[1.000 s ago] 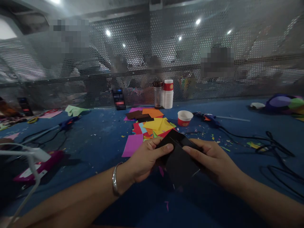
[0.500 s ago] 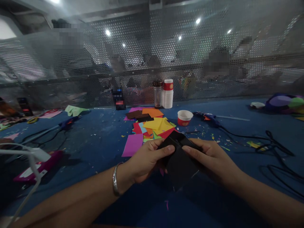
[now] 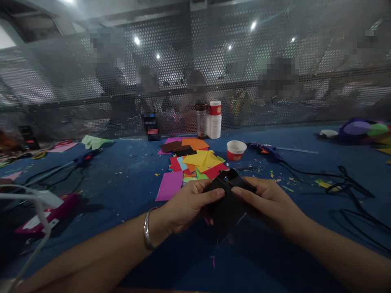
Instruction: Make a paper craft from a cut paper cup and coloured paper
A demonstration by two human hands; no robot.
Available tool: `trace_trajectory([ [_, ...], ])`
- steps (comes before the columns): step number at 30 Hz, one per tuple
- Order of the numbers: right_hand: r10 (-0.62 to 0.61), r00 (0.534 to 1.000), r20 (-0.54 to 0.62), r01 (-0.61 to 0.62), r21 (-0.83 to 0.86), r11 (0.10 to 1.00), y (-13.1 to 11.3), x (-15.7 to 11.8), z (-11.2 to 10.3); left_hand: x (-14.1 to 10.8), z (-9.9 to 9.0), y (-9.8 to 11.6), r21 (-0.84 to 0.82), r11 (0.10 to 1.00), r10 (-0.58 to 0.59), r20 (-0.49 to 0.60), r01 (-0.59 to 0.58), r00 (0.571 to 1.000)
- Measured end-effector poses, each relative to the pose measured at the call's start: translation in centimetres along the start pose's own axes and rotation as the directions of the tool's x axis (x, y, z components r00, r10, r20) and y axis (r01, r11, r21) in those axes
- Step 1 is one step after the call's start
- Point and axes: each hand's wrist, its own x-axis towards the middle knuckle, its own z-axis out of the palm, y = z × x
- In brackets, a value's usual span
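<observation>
Both hands grip one piece of folded black paper [image 3: 227, 211] above the blue table. My left hand [image 3: 192, 203], with a silver bangle at the wrist, pinches its left side, thumb on top. From the right, my right hand [image 3: 269, 201] pinches the other side, its thumb tip close to the left one. The paper's upper edge is bent, with a small gap near the top middle. Fingers beneath the paper are mostly hidden. Just beyond lies a pile of coloured paper [image 3: 204, 160], with a purple sheet [image 3: 169, 186] left of it.
A paper cup [image 3: 236, 150], a cup stack [image 3: 214, 122] and a glass bottle [image 3: 201, 122] stand farther back. Glue guns [image 3: 269, 151] with trailing black cords lie right and left. A magenta device [image 3: 50, 213] with white cables is at left. A perforated screen [image 3: 177, 73] rises behind.
The black paper's top edge has bent more, opening a small gap, and its lower part looks narrower. Both hands keep their grip nearly in place. The view has shifted slightly.
</observation>
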Motion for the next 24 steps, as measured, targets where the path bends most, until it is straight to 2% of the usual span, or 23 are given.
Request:
trace_trajectory([
  [4, -0.014, 1.000, 0.000, 0.014, -0.022, 1.000, 0.1, 0.0, -0.1, -0.1, -0.1, 0.1, 0.025, 0.999, -0.023, -0.032, 0.023, 0.999],
  [9, -0.014, 1.000, -0.009, 0.014, -0.067, 0.998, 0.2, -0.1, -0.1, -0.3, -0.6, 1.1, 0.052, 0.999, -0.015, -0.021, 0.016, 1.000],
  [16, -0.010, 1.000, 0.024, 0.014, -0.164, 0.986, 0.2, -0.1, 0.1, -0.5, -1.5, 2.0, 0.190, 0.981, 0.036, 0.047, -0.044, 0.998],
  [20, -0.035, 0.998, 0.047, 0.044, -0.225, 0.973, 0.2, -0.2, 0.0, -0.8, -1.7, 2.8, 0.295, 0.954, 0.023, 0.099, -0.051, 0.995],
  [24, -0.003, 0.998, 0.060, 0.017, -0.234, 0.972, 0.1, -0.3, -0.1, -0.9, -1.9, 3.4, 0.399, 0.916, -0.011, 0.088, -0.025, 0.996],
])
